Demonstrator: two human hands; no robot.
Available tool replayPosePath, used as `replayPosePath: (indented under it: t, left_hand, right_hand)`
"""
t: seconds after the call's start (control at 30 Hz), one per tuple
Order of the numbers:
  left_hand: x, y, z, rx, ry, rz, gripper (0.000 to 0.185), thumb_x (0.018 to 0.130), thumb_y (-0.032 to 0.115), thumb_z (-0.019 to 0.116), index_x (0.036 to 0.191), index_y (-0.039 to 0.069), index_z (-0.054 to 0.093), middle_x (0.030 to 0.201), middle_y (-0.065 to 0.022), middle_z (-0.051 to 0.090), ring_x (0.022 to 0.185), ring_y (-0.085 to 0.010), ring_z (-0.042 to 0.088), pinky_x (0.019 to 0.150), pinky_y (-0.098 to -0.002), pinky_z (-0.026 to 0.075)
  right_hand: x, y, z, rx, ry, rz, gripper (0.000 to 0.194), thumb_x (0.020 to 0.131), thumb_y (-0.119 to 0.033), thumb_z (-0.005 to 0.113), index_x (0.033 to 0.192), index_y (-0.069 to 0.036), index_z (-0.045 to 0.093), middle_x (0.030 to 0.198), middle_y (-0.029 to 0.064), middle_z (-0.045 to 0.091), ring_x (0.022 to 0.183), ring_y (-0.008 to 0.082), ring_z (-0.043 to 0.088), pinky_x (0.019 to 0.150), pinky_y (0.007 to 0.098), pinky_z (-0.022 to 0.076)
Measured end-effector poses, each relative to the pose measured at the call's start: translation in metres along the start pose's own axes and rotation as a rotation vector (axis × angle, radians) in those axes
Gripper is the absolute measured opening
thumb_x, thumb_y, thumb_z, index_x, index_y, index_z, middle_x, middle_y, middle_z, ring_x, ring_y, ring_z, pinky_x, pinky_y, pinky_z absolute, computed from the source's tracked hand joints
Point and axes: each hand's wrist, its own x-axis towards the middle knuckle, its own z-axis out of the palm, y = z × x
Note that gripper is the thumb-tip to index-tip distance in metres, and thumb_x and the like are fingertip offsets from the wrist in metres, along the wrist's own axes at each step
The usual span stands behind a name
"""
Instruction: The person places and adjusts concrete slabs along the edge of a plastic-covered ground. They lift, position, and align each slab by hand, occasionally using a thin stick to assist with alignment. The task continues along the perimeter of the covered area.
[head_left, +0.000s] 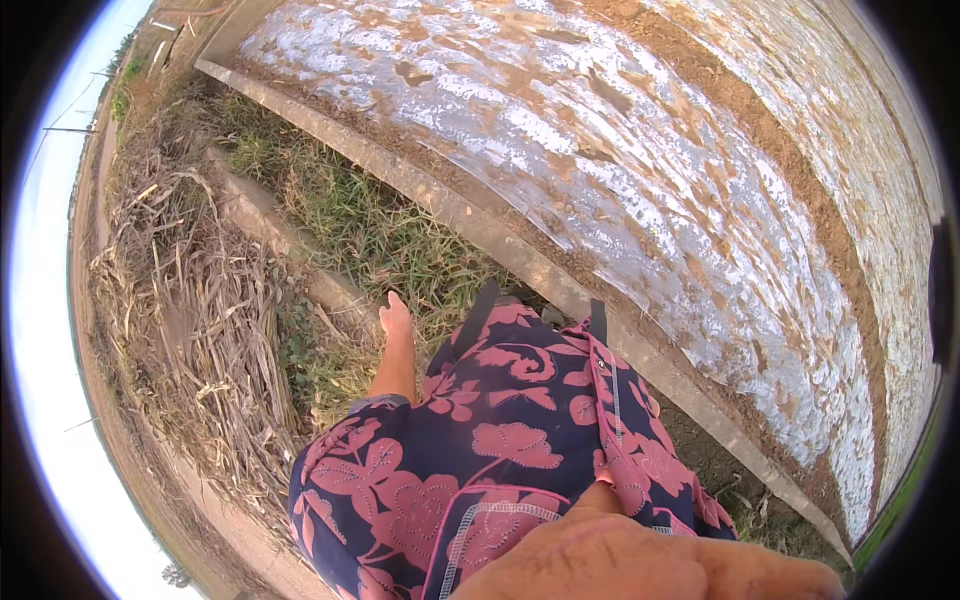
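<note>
My left hand (396, 315) hangs out from my left side over grass and weeds (375, 225), fingers apart and holding nothing. Near it runs a low, broken concrete edge (270, 217). My right hand cannot be made out plainly; a small sliver of skin shows at the right side of my jacket. I wear a dark quilted jacket (517, 442) with pink flowers, and two black straps (476, 322) stick out past its front. Bare skin close to the camera hides part of the bottom.
A long concrete kerb (450, 199) crosses diagonally in front of me. Beyond it lie field beds under soil-spattered plastic film (525, 127), split by a bare soil furrow (757, 105). Dry corn stalks (202, 330) are heaped on the left, with a dirt track (217, 495) past them.
</note>
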Motion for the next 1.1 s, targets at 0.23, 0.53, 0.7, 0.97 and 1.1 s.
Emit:
replayPosePath:
  t: [0.23, 0.53, 0.7, 0.97, 1.1]
  left_hand:
    - [-0.003, -0.054, -0.040, 0.140, 0.083, -0.164, 0.091, 0.096, 0.065, 0.043, 0.151, -0.007, 0.035, 0.149, -0.0302, 0.046, 0.135, -0.0444, 0.049, 0.112, -0.0482, 0.041]
    - [-0.058, -0.005, -0.010, 0.059, 0.043, -0.083, 0.088, 0.096, 0.065, 0.041, 0.153, -0.001, 0.035, 0.154, -0.0278, 0.041, 0.140, -0.0429, 0.043, 0.113, -0.0487, 0.038]
    - [-0.065, -0.019, -0.033, -0.018, 0.069, -0.165, 0.086, 0.097, 0.063, 0.043, 0.155, 0.000, 0.033, 0.155, -0.0272, 0.039, 0.140, -0.0435, 0.043, 0.112, -0.0501, 0.040]
    - [-0.063, -0.037, -0.021, 0.021, 0.039, -0.139, 0.087, 0.098, 0.063, 0.045, 0.154, -0.002, 0.033, 0.155, -0.0273, 0.039, 0.139, -0.0430, 0.044, 0.110, -0.0492, 0.042]
    - [-0.061, -0.069, -0.019, 0.044, 0.048, -0.135, 0.085, 0.099, 0.063, 0.041, 0.150, -0.005, 0.038, 0.151, -0.0291, 0.044, 0.137, -0.0413, 0.047, 0.111, -0.0438, 0.042]
  right_hand:
    - [0.014, -0.058, -0.031, -0.082, -0.185, 0.101, 0.032, 0.078, -0.026, 0.073, 0.102, -0.004, 0.077, 0.090, 0.0181, 0.075, 0.090, 0.0310, 0.073, 0.079, 0.0422, 0.0543]
    - [0.076, -0.042, -0.049, -0.079, -0.041, -0.008, 0.044, 0.076, -0.025, 0.073, 0.118, -0.010, 0.075, 0.107, 0.0199, 0.075, 0.103, 0.0329, 0.072, 0.087, 0.0376, 0.0544]
    - [0.065, -0.083, -0.047, -0.380, -0.030, -0.106, 0.044, 0.077, -0.025, 0.072, 0.117, -0.007, 0.075, 0.106, 0.0197, 0.075, 0.102, 0.0316, 0.072, 0.087, 0.0381, 0.0534]
    - [0.091, -0.046, -0.052, -0.131, -0.132, -0.190, 0.045, 0.078, -0.028, 0.070, 0.118, -0.007, 0.074, 0.106, 0.0216, 0.074, 0.102, 0.0332, 0.071, 0.087, 0.0397, 0.0532]
    - [0.093, -0.028, -0.056, -0.244, -0.163, -0.195, 0.045, 0.080, -0.028, 0.067, 0.120, -0.008, 0.073, 0.107, 0.0224, 0.073, 0.103, 0.0334, 0.071, 0.087, 0.0393, 0.0533]
